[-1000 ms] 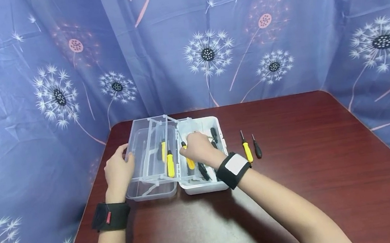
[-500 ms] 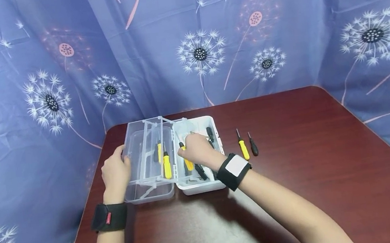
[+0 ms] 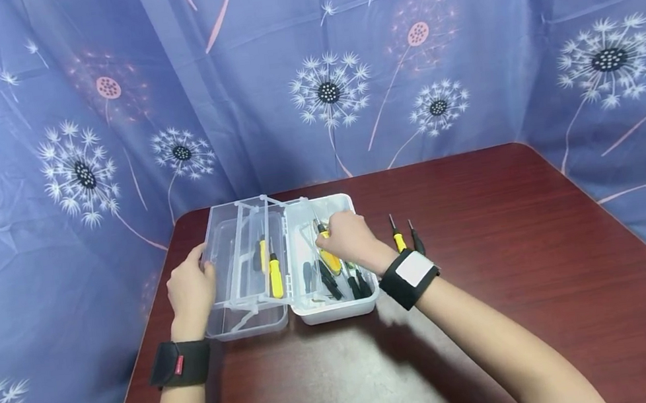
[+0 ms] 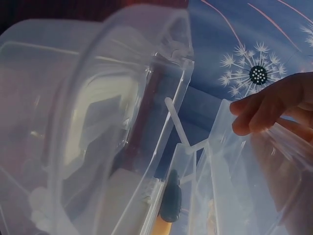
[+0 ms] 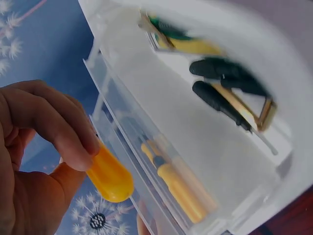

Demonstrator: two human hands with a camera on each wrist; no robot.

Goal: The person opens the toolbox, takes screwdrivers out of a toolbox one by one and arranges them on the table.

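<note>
Change: since the earlier head frames the right hand point(image 3: 350, 238) has shifted from the box's middle toward its right rear, carrying the yellow-handled screwdriver point(image 3: 329, 256) with it; the left hand point(image 3: 191, 290) has stayed at the lid's outer edge.
Right hand grip: thumb and fingers point(image 5: 73, 132) pinch the screwdriver's handle; the rounded handle end projects below the fingertips in the right wrist view.
Left hand grip: fingertips point(image 4: 249, 117) curl over the rim of the clear lid point(image 3: 228, 259), apparently steadying the box so it does not slide while the other hand works inside.
Screwdriver location: held over the white box base point(image 3: 335, 310), above the tools lying there, not resting on them as far as the frames show.
Screwdriver appearance: bright yellow, smooth, glossy handle with a black collar; the shaft points away from the person, its tip too small to identify.
Box layout: lid swung open to the left; a clear lift-out tray point(image 3: 272, 260) on link arms sits between lid and base and carries two more yellow-handled drivers point(image 3: 275, 279).
Base contents: black-handled tools point(image 5: 222, 98) and a green-and-yellow item point(image 5: 181, 39) at the far end.
Table: dark red table point(image 3: 546, 269); a small yellow driver point(image 3: 398, 239) and a black driver point(image 3: 417, 241) lie just right of the box, partly behind the right wrist.
</note>
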